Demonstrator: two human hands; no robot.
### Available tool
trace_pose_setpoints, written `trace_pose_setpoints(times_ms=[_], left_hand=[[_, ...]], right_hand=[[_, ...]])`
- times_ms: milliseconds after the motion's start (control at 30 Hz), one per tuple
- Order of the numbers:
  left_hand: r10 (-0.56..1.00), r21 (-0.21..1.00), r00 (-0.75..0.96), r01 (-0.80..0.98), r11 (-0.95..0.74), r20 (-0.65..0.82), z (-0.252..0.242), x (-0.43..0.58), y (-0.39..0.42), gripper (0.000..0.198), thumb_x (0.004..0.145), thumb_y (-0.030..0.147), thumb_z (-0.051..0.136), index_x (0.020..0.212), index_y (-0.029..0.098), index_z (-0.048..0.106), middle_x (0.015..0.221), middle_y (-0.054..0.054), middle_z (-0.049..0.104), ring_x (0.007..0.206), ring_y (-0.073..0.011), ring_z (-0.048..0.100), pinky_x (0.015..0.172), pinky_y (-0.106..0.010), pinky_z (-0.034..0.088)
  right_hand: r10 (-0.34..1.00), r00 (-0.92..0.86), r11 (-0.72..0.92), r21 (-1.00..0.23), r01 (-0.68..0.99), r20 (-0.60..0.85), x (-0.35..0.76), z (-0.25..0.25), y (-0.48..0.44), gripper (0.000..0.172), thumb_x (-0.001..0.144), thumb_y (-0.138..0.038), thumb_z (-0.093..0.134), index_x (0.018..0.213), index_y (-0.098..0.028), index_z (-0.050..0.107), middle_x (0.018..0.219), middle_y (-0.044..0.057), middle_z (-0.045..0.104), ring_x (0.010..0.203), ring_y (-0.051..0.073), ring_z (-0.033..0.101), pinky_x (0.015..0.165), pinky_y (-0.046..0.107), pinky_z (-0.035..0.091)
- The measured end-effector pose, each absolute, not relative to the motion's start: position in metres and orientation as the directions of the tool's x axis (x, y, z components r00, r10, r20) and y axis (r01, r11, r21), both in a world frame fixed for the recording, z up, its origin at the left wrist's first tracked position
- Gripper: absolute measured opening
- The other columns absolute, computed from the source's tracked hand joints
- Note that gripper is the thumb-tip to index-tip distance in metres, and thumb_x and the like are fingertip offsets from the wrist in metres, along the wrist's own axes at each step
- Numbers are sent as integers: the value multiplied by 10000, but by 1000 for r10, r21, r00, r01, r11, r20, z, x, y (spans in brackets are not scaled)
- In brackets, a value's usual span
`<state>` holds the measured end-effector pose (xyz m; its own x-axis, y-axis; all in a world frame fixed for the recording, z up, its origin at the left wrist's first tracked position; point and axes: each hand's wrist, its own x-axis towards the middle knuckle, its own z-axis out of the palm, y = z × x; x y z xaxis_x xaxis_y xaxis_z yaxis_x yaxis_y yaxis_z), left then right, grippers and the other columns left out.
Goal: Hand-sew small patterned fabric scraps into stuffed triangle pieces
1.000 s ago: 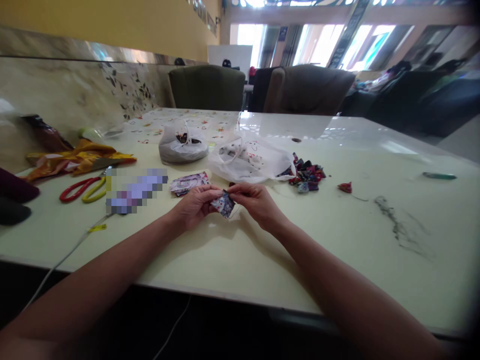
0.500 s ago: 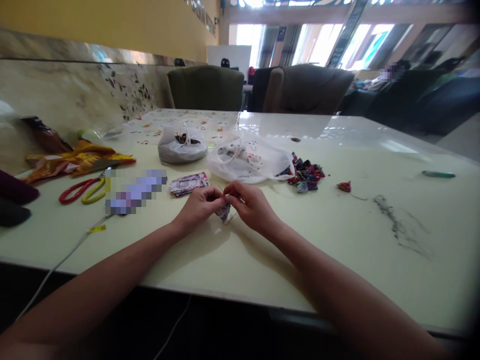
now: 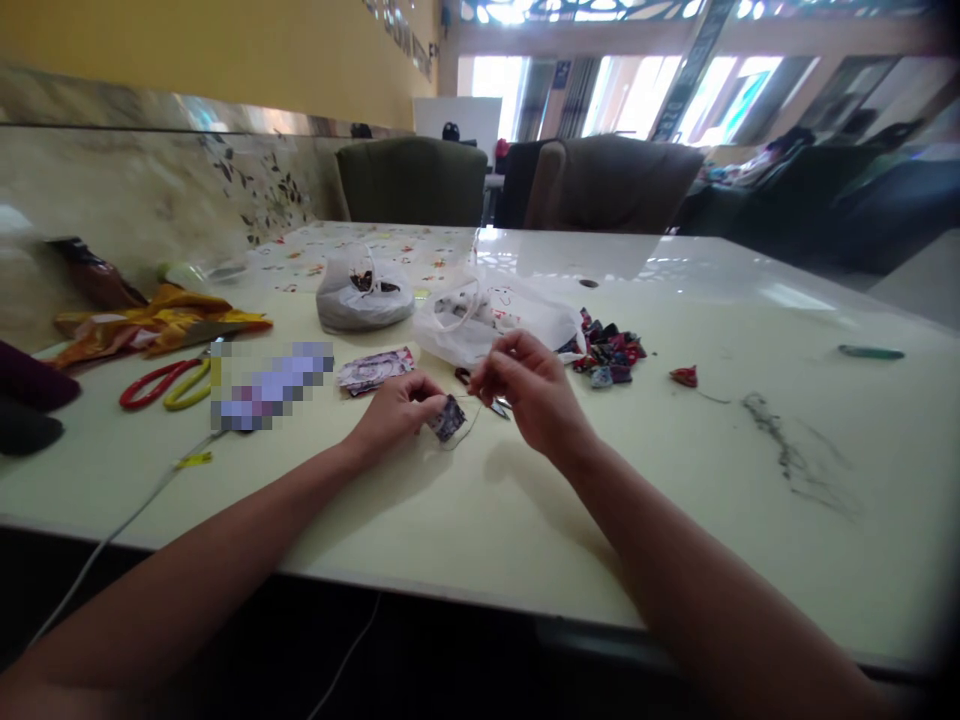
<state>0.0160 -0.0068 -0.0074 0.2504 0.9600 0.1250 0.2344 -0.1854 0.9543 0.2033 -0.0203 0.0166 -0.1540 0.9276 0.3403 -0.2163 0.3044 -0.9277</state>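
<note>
A glossy, pale greenish-white tabletop (image 3: 360, 535) carries everything. Along its left side lie a crumpled orange-yellow plastic wrapper (image 3: 169, 318), large scissors with one red and one yellow handle (image 3: 166, 386) and a blurred-out pale bluish oblong item (image 3: 274, 385). Farther in sit a squat greyish-white plastic bag (image 3: 365, 305), a flat stack of patterned cloth pieces (image 3: 375, 372) and a spread white plastic bag (image 3: 517, 312). The latter touches a heap of small dark multicoloured cloth pieces (image 3: 613, 350). Rightward lie a small red cloth piece (image 3: 684, 376), a dark thread tangle (image 3: 780, 440) and a slim green stick-like object (image 3: 871, 352).
</note>
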Motion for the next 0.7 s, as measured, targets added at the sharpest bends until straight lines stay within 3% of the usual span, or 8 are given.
trace_pose_setpoints(times_ms=[67, 167, 267, 367, 533, 700], left_hand=[[976, 985, 212, 148, -88, 56, -7, 12, -1, 147, 695, 293, 721, 704, 161, 657, 645, -11, 612, 511, -111, 516, 451, -233, 426], [985, 995, 169, 82, -50, 35, -7, 6, 6, 175, 658, 289, 753, 678, 155, 644, 637, -11, 595, 521, -114, 530, 453, -244, 474], [989, 996, 143, 68, -50, 40, -8, 1, 12, 189, 642, 286, 759, 676, 151, 632, 644, -13, 606, 535, -119, 554, 463, -249, 502], [993, 996, 111, 69, -56, 48, -9, -3, 17, 187, 645, 279, 750, 670, 147, 620, 669, -27, 636, 564, -130, 593, 497, -261, 534], [995, 995, 66, 59, -82, 79, -7, -7, 21, 150, 654, 236, 736, 667, 149, 614, 698, -46, 680, 621, -151, 647, 513, -241, 535], [994, 993, 44, 68, -100, 97, -8, -11, 25, 162, 642, 226, 749, 670, 140, 615, 711, -48, 684, 673, -167, 676, 535, -233, 535]], right_hand=[[965, -144, 154, -915, -373, 221, 218, 17, -9, 199, 816, -328, 610, 846, -246, 431, 604, -62, 570, 514, 123, 534, 463, 238, 388], [984, -47, 130, -872, -472, 172, 240, 18, 7, 246, 748, -304, 668, 820, -249, 440, 545, -93, 506, 487, 108, 518, 442, 223, 399], [978, 84, 206, -830, -518, 190, 259, 17, 19, 235, 744, -275, 675, 797, -247, 447, 567, -92, 508, 564, 107, 575, 630, 287, 548], [943, 245, 325, -782, -532, 225, 281, 11, 31, 227, 754, -250, 665, 773, -247, 439, 538, -98, 472, 615, 113, 605, 812, 374, 576], [807, 500, 508, -800, -318, 314, 318, -2, 47, 260, 760, -307, 696, 782, -271, 439, 503, -111, 421, 518, 105, 535, 736, 357, 577], [695, 631, 527, -841, -119, 346, 322, -6, 48, 233, 744, -342, 707, 780, -252, 496, 495, -97, 469, 496, 96, 511, 586, 270, 523]])
